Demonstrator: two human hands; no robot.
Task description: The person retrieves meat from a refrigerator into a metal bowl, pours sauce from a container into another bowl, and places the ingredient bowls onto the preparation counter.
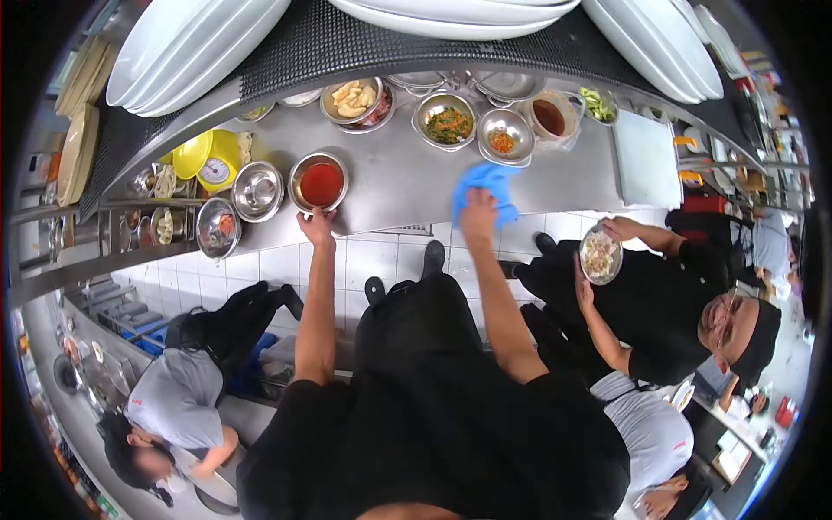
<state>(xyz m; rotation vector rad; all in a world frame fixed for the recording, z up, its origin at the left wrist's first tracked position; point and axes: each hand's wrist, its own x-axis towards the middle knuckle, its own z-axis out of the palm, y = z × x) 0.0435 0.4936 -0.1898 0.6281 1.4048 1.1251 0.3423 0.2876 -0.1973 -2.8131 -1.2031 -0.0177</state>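
Observation:
My left hand (pixel 319 228) grips the near rim of a steel bowl (pixel 298 185) of red sauce, which rests on the steel counter (pixel 386 186). To the right, my right hand (pixel 477 213) presses on a bunched blue cloth (pixel 498 182) at the counter's front edge, fingers closed over it. Left of the sauce bowl sit a shiny steel bowl (pixel 258 191) and a bowl with orange-pink food (pixel 218 228). Behind the cloth stand a bowl of chopped greens and orange bits (pixel 446 121) and a smaller bowl of orange bits (pixel 504 139).
A yellow dial scale (pixel 217 166) and a bowl of pale pieces (pixel 351 98) stand at the back. A white cutting board (pixel 646 160) lies right. Stacked plates (pixel 195 52) fill the overhead shelf. A co-worker in black (pixel 646 303) holds a bowl of food (pixel 600 254) close by.

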